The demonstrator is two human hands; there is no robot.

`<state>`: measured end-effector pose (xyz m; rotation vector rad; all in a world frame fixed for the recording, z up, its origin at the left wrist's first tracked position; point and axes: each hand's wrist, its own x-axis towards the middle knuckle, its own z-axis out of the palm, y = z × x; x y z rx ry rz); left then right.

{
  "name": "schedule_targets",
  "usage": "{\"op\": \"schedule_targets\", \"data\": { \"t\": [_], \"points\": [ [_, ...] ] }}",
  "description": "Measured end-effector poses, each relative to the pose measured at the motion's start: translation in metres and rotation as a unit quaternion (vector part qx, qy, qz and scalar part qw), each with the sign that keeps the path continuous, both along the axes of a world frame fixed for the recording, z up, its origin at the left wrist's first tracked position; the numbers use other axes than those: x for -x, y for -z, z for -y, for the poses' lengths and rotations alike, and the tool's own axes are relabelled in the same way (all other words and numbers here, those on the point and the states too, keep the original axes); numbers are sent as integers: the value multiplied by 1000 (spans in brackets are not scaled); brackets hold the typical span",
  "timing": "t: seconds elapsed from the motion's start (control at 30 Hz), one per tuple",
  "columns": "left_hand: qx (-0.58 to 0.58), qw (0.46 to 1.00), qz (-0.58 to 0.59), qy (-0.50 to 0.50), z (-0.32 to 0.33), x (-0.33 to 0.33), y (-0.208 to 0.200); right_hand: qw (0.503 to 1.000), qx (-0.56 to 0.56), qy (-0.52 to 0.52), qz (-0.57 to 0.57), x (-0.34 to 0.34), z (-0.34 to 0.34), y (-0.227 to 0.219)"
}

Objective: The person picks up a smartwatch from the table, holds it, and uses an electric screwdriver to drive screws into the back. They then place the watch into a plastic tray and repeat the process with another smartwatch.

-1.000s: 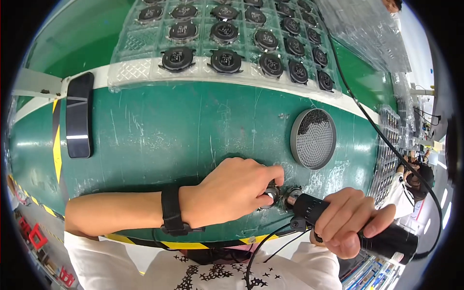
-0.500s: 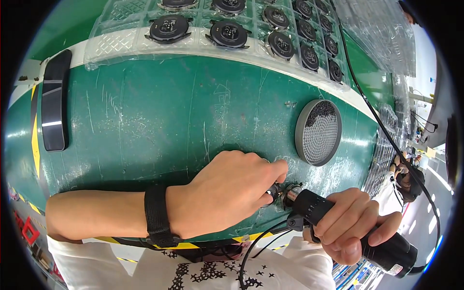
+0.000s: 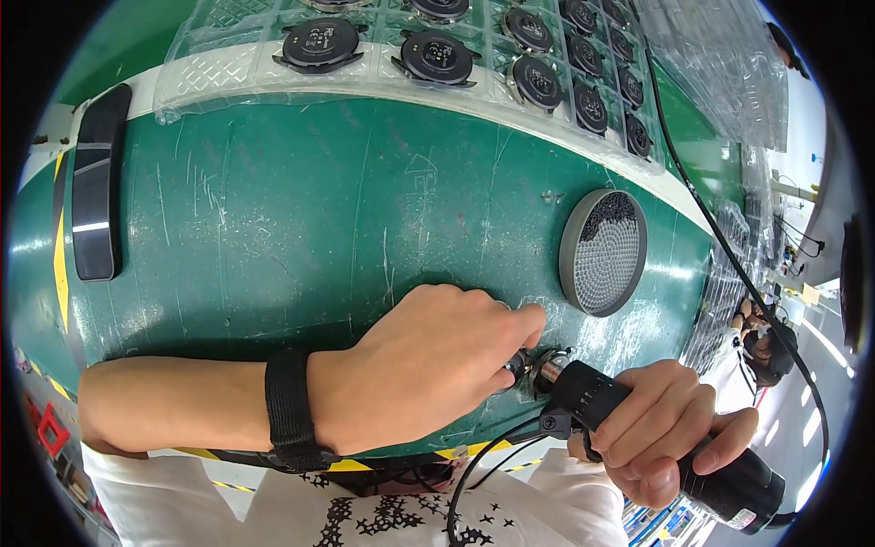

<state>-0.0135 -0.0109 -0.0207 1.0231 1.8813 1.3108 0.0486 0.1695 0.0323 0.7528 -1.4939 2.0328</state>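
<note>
My right hand [image 3: 670, 428] is wrapped round a black electric screwdriver [image 3: 592, 394], tilted with its metal nose pointing left. That nose meets a small dark, metal-edged watch case [image 3: 518, 366] at the fingertips of my left hand [image 3: 437, 356]. My left hand is closed over the case, back of the hand up, just above the green mat, and hides most of it. Whether the bit sits in a screw cannot be made out. A black strap [image 3: 290, 401] circles my left wrist.
A round grey dish [image 3: 567, 264] of tiny dark parts stands on the green mat [image 3: 301, 201]. Clear plastic trays [image 3: 219, 77] with several black watch cases line the far side. A black phone [image 3: 98, 182] lies left. The screwdriver's cable [image 3: 720, 242] crosses the right; another person [image 3: 761, 351] sits beyond.
Both hands keep their grip and pose. The view has shifted slightly, so the trays and phone sit a little differently; the screwdriver has barely moved.
</note>
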Motion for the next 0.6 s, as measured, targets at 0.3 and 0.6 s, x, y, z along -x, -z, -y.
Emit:
{"op": "schedule_targets", "data": {
  "t": [0.3, 0.6],
  "points": [
    [4, 1000, 15, 3, 1, 1, -1, 1000, -14, -13, 16, -1, 2, 0],
    [4, 999, 4, 37, 0, 5, -7, 999, -24, -29, 33, -5, -7, -8]
  ]
}}
